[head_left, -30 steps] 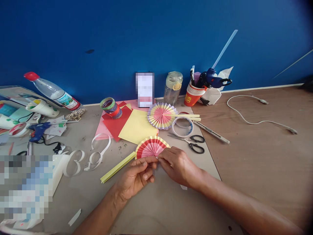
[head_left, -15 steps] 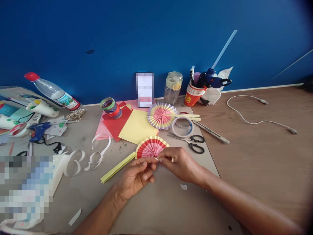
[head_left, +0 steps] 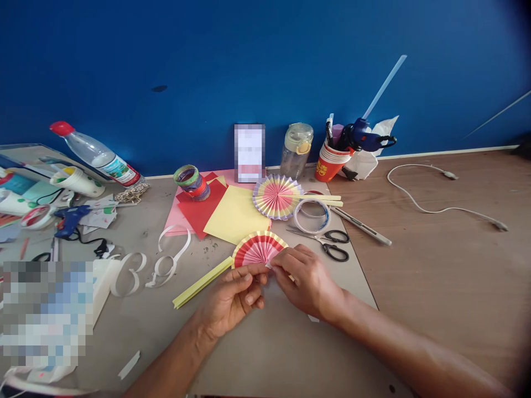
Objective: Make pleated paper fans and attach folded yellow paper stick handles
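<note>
Work area: the red, pink and yellow pleated paper piece (head_left: pixel 258 243) lies fanned out on the table (head_left: pixel 257 365), just beyond our fingertips; our hands hide its near edge. At its centre, our right hand (head_left: pixel 302 276) pinches a small white piece (head_left: pixel 269 265) between thumb and forefinger. Our left hand (head_left: pixel 232 296) is half-curled, its forefinger extended to the white piece, its thumb not clamping anything.

We judge the step in hand to be preparing or peeling this white piece; its material is too small to confirm. The next move likely calls for steady left-finger support and a light right-hand pinch, so that the pleats are not disturbed.

A folded yellow strip (head_left: pixel 203 282) meets the left edge of the pleats. Beyond lie a finished-looking rosette (head_left: pixel 276 196), a tape roll (head_left: pixel 313 231) and scissors (head_left: pixel 326 239).
</note>
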A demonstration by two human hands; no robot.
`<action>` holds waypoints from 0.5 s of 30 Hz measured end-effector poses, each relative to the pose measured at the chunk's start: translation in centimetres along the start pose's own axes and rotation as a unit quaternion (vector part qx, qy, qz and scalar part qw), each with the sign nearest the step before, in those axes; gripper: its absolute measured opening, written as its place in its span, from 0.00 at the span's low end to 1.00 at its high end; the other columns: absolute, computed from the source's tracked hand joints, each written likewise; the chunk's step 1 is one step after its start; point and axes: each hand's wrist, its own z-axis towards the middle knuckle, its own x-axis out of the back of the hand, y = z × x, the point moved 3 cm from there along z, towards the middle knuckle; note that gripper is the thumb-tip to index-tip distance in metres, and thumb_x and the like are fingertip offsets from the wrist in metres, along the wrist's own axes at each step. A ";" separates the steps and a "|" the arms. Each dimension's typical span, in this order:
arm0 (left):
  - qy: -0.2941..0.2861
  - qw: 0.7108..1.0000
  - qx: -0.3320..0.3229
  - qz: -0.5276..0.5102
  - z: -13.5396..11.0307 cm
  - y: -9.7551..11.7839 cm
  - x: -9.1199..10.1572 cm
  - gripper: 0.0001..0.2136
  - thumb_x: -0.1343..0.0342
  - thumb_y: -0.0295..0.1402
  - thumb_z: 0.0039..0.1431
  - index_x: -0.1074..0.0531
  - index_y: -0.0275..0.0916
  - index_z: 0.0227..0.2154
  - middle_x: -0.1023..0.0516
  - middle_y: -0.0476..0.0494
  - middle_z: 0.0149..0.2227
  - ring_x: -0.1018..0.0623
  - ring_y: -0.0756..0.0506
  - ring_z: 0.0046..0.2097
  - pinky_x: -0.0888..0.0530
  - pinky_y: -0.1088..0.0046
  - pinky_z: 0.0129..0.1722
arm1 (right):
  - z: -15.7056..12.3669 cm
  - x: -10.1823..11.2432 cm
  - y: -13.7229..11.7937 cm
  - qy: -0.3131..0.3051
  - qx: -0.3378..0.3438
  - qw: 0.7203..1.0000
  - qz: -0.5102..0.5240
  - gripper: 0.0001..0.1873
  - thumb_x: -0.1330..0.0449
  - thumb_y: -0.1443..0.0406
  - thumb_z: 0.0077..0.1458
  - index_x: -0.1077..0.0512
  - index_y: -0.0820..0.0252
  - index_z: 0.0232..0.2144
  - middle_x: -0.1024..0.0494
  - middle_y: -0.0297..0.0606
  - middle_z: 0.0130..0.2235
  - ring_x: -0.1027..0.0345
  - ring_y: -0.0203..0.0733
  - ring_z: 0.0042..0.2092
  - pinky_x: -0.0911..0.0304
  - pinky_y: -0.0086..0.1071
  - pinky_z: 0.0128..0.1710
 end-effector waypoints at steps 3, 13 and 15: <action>-0.004 1.000 -0.001 -0.005 0.0 -0.1 -0.1 0.12 0.41 0.30 0.54 0.23 0.32 0.42 0.29 0.45 0.35 0.40 0.59 0.22 0.29 0.76 0.29 | -0.1 -0.1 -0.2 0.005 0.015 0.999 -0.032 0.08 0.49 0.74 0.55 0.33 0.60 0.29 0.26 0.36 0.26 0.35 0.37 0.28 0.43 0.33 0.34; 0.010 0.999 -0.032 -0.021 -0.3 0.3 0.0 0.13 0.41 0.30 0.55 0.24 0.35 0.44 0.28 0.43 0.38 0.40 0.59 0.23 0.29 0.76 0.29 | -1.1 -0.7 -1.8 0.013 0.055 0.989 -0.133 0.15 0.48 0.73 0.56 0.32 0.65 0.46 0.23 0.46 0.40 0.32 0.42 0.36 0.44 0.38 0.37; 0.018 0.999 -0.044 -0.027 -0.4 0.5 0.1 0.14 0.42 0.30 0.55 0.24 0.35 0.45 0.28 0.42 0.40 0.39 0.59 0.24 0.29 0.76 0.30 | -1.6 -1.2 -2.0 0.000 0.057 0.987 -0.148 0.19 0.48 0.73 0.57 0.35 0.66 0.51 0.24 0.49 0.45 0.31 0.45 0.39 0.43 0.39 0.38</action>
